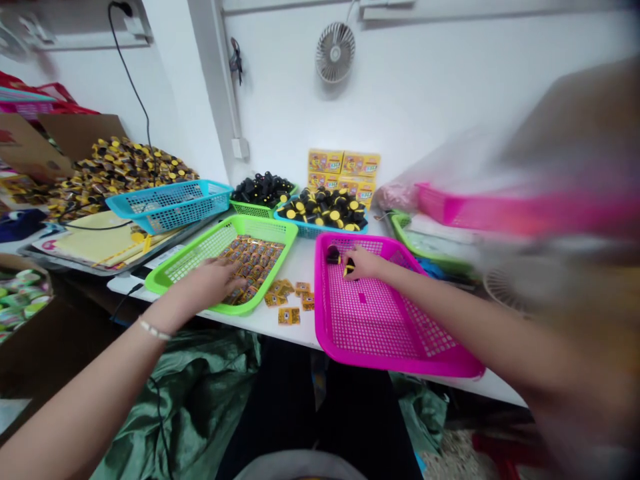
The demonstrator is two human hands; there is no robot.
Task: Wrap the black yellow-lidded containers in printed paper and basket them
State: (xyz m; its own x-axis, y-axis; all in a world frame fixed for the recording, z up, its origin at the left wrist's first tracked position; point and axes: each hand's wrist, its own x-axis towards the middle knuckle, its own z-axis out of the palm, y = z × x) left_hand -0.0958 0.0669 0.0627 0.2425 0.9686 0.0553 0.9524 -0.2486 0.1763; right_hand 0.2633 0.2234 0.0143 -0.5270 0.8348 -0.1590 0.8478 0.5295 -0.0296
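My left hand (213, 283) reaches over a light green basket (165, 280), palm down with fingers stretched out. Its fingertips are at neat rows of small brown-and-orange labelled pieces (257, 260); whether they press on them I cannot tell. Inside a magenta basket (325, 320), near its far left, my right hand (364, 262) pinches a small black-and-yellow cylinder (349, 268). Another dark cylinder (333, 255) lies just left of those fingers. Several loose orange-yellow labelled packets (289, 316) lie on the white table between the two baskets.
Behind stand a blue basket of black-and-yellow cylinders (325, 210), a green basket of black pieces (263, 190) and yellow printed boxes (345, 167). A blue basket (170, 207) and a large heap of cylinders (125, 163) are leftward. A blurred pink basket (500, 210) is at right.
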